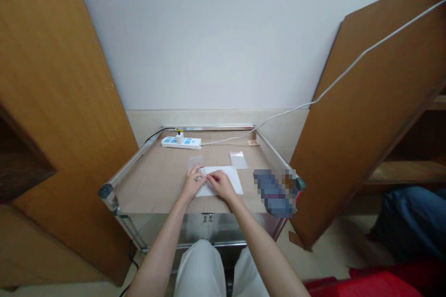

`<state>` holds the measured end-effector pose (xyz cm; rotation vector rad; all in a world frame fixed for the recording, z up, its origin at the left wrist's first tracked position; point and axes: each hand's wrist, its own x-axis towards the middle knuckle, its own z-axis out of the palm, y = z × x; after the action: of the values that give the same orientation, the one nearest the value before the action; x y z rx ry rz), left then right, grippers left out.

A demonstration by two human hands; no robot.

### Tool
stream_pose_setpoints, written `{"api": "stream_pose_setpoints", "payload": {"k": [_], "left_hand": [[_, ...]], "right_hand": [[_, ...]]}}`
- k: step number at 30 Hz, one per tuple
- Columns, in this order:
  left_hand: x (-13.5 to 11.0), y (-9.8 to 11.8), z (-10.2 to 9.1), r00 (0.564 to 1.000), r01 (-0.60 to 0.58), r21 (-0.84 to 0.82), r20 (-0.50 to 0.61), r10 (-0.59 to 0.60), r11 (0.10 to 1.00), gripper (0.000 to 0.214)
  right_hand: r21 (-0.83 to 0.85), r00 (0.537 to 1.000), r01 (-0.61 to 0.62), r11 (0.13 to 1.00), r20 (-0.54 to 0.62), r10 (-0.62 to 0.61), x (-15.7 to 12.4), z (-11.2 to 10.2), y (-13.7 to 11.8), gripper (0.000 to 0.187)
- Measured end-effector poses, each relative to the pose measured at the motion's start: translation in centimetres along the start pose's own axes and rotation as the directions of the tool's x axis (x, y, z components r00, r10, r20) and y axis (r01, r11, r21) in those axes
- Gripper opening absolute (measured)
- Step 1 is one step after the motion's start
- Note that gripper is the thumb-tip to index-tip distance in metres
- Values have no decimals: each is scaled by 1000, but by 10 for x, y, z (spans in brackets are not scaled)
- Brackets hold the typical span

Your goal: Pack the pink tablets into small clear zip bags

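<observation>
Left hand (192,183) and right hand (221,184) are both on a white sheet (223,181) at the front middle of the worktop (149,188), which is cardboard-covered with a metal frame (209,127). Sheet lies flat, slightly angled, near the front edge. Fingers (200,176) on both hands are bunched together, tips close to each other around the sheet's left part. Can't tell if they clamp the paper or only press on it. Left hand is nearest a clear bag (195,163), just past its fingers and beside the sheet's back-left corner. A second clear bag (239,160) lies just behind the sheet's back-right corner. Power strip (181,143) sits near the back edge, left of centre, with a white plug (180,138) in it. White cable (226,140) runs right along the back part, then up the right. Small tan tag (253,143) is at the back-right corner. A blurred-out object (275,193) covers the right edge near the front-right corner. Wooden boards (59,102) stand on the left, another (365,111) on the right.
</observation>
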<state>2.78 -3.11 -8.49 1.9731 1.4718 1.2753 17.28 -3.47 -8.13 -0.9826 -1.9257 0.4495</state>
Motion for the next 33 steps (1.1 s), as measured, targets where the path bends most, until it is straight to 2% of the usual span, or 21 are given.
{"api": "stream_pose_setpoints", "payload": {"k": [4, 12, 20, 27, 33], "left_hand": [[-1, 0, 1, 1000, -19, 43, 2, 19, 999, 13], [-2, -2, 4, 996, -91, 144, 15, 90, 985, 12], [-1, -2, 3, 997, -77, 113, -2, 77, 991, 9], [-1, -1, 4, 998, -53, 83, -38, 56, 995, 8], [0, -4, 1, 997, -7, 29, -80, 9, 1000, 11]], "right_hand": [[-26, 999, 38, 999, 24, -37, 0, -1, 0, 21], [-47, 1000, 26, 999, -7, -26, 2, 7, 9, 19], [-31, 996, -60, 998, -62, 58, 2, 10, 11, 6], [-48, 996, -49, 998, -73, 46, 2, 10, 11, 5], [-35, 982, -106, 994, -160, 99, 2, 6, 11, 10]]}}
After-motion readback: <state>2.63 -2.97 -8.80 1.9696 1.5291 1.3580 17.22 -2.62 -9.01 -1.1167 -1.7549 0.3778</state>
